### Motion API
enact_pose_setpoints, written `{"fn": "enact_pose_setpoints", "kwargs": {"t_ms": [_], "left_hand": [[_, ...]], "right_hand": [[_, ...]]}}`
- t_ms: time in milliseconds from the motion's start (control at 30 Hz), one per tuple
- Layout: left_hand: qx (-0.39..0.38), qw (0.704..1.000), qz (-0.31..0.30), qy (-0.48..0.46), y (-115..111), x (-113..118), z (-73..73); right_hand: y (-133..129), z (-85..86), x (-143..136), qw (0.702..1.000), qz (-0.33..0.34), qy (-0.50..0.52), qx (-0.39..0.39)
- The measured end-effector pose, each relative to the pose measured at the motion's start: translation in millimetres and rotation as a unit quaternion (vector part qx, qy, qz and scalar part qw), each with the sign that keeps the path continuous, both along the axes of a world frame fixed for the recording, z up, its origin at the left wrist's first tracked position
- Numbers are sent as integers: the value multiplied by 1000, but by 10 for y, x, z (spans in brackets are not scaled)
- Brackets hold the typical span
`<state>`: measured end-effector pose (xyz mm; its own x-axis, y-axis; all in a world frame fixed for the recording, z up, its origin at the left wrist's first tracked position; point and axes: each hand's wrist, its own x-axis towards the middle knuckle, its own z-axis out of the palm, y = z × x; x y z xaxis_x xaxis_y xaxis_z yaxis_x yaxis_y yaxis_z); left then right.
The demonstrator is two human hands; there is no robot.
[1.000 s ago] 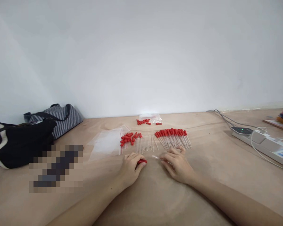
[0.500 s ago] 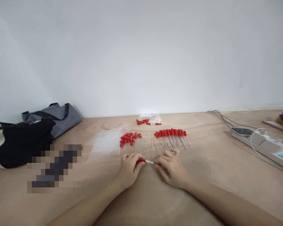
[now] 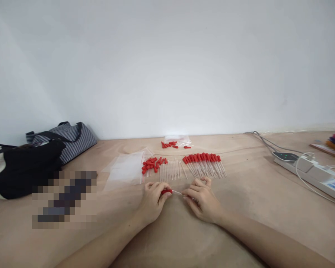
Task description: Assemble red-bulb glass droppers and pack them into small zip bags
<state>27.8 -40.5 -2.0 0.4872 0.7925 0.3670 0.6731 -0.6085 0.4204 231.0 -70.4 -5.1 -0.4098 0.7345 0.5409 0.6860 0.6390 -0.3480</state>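
Observation:
Between finger and thumb, my left hand (image 3: 155, 197) pinches a red rubber bulb (image 3: 166, 191). A clear dropper tube (image 3: 176, 192) runs from the bulb's mouth to my right hand (image 3: 200, 199), whose closed fingers grip its other end. That end is partly hidden by the fingers. Just beyond my left hand lie loose red bulbs (image 3: 150, 163) in a pile. Beside them, bare clear tubes (image 3: 171, 170) rest in a row. Past my right hand, droppers with red bulbs fitted (image 3: 205, 163) lie side by side, bulbs away from me.
Clear plastic bags (image 3: 125, 169) lie left of the bulbs. Another small group of red bulbs (image 3: 169, 144) and tubes sits near the wall. Two bags, one striped (image 3: 69, 139) and one black (image 3: 25, 171), stand at left. A power strip (image 3: 309, 171) with cables is at right.
Both hands stay almost in the same place, still on the bulb and tube. My right fingers have shifted very slightly. Nothing on the table has moved.

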Motion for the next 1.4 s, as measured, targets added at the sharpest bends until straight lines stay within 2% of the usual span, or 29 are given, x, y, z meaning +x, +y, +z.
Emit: {"fn": "enact_pose_setpoints", "kwargs": {"t_ms": [233, 567, 633, 767, 867, 1167, 1400], "left_hand": [[-15, 1000, -15, 21, -11, 23, 29], [-26, 999, -34, 11, -81, 43, 22], [-21, 999, -35, 6, -85, 49, 23], [3, 1000, -26, -16, -113, 72, 36], [22, 999, -30, -18, -139, 84, 50], [37, 999, -34, -8, -164, 88, 74], [28, 999, -38, 1, -74, 34, 114]], "right_hand": [[37, -72, -7, 999, 4, -11, 35], [67, -95, 14, 977, 28, -96, 190], [51, -85, -10, 982, 26, -83, 170], [11, -23, -58, 999, 11, -15, 39], [-11, 44, -81, 1000, 8, -9, -29], [1, 99, -128, 995, 4, -38, -93], [55, 141, -74, 993, 5, -9, -118]]}}
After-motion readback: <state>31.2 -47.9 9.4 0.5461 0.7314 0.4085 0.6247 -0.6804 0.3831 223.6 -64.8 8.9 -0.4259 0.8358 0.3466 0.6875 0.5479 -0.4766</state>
